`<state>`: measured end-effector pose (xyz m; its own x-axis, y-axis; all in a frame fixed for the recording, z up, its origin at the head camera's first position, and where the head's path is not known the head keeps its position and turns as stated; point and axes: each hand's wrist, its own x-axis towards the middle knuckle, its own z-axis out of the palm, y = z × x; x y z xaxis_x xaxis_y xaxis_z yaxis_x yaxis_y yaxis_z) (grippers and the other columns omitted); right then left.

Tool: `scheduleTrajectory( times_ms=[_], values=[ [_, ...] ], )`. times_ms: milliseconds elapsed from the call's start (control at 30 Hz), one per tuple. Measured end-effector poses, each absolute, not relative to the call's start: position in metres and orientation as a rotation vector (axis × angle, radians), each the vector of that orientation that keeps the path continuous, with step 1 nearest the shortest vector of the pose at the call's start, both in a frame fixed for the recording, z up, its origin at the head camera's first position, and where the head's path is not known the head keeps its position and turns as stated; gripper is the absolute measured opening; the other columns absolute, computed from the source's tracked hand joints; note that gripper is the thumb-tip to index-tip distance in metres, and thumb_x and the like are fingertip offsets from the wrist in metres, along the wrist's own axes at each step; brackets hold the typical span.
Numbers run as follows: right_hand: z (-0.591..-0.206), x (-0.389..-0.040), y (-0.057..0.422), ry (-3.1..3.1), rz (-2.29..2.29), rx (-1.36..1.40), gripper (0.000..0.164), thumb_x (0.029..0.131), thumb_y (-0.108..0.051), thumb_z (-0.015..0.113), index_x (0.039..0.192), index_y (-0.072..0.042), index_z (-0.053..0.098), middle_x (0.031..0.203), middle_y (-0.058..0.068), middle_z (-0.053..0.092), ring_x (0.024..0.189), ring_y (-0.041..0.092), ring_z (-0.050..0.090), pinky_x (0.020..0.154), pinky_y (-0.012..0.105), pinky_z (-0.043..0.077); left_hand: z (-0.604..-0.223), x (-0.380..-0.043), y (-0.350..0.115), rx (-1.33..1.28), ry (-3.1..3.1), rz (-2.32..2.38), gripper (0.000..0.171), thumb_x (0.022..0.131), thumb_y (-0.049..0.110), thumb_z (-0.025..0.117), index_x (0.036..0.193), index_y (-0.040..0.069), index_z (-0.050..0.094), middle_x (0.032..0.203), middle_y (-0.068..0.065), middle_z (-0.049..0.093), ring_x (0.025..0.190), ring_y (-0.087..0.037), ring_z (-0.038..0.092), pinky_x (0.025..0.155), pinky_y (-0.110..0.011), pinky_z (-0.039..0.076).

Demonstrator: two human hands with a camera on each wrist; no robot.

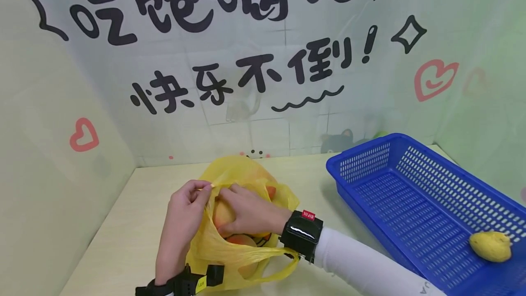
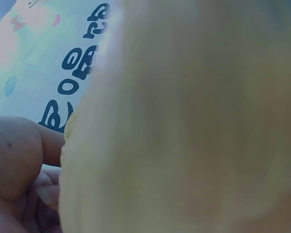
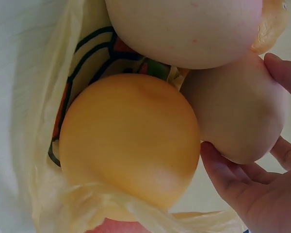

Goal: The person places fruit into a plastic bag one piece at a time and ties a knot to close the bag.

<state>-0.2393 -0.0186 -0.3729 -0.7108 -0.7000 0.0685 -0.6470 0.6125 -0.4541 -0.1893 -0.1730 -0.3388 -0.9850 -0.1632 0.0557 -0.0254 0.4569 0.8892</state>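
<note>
While the left hand (image 1: 186,209) pinches a translucent yellow bag (image 1: 215,255), the right hand (image 1: 250,210) grips a smooth, seemingly oval fruit (image 3: 237,111), partly hidden.

1. The bag (image 1: 215,257) lies on the table (image 1: 131,223), left of the basket (image 1: 353,156).
2. Fruit (image 3: 237,109) lies inside the bag.
3. A lemon (image 1: 491,246) lies in the basket.
4. The backdrop (image 1: 263,136) hangs behind the table.

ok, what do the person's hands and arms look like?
Both ungloved. Left hand: black wrist strap, boxy black module, yellow label. Right hand: glossy black wrist unit, red tag with pale lettering, white sleeve with grey letters.
</note>
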Motion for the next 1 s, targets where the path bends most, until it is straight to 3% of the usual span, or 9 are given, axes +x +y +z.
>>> scheduleTrajectory(
  times_ms=[367, 733, 1000],
  values=[
    [-0.378, -0.238, -0.021, 2.688, -0.718, -1.086, 0.062, 0.083, -0.041, 0.077, 0.135, -0.019, 0.049, 0.122, 0.001, 0.055, 0.105, 0.010, 0.052, 0.090, 0.023, 0.047, -0.339, -0.188, -0.176, 0.180, -2.573, -1.560, 0.026, 0.104, 0.021, 0.050, 0.118, 0.004, 0.062, 0.079, -0.006, 0.054, 0.074, -0.019, 0.052, 0.063, -0.020, 0.046],
    [-0.383, -0.235, -0.031, 2.699, -0.648, -1.101, 0.068, 0.086, -0.037, 0.076, 0.143, -0.016, 0.044, 0.129, 0.005, 0.052, 0.109, 0.014, 0.052, 0.095, 0.024, 0.046, -0.339, -0.187, -0.177, 0.181, -2.583, -1.558, 0.027, 0.104, 0.022, 0.050, 0.119, 0.004, 0.062, 0.077, -0.005, 0.051, 0.072, -0.017, 0.050, 0.062, -0.021, 0.045],
    [-0.389, -0.234, -0.033, 2.707, -0.633, -1.069, 0.061, 0.087, -0.035, 0.074, 0.138, -0.016, 0.048, 0.118, 0.003, 0.054, 0.097, 0.012, 0.051, 0.083, 0.020, 0.046, -0.338, -0.187, -0.176, 0.190, -2.581, -1.558, 0.026, 0.104, 0.022, 0.049, 0.119, 0.004, 0.062, 0.076, -0.005, 0.050, 0.071, -0.017, 0.048, 0.062, -0.021, 0.044]
  ],
)
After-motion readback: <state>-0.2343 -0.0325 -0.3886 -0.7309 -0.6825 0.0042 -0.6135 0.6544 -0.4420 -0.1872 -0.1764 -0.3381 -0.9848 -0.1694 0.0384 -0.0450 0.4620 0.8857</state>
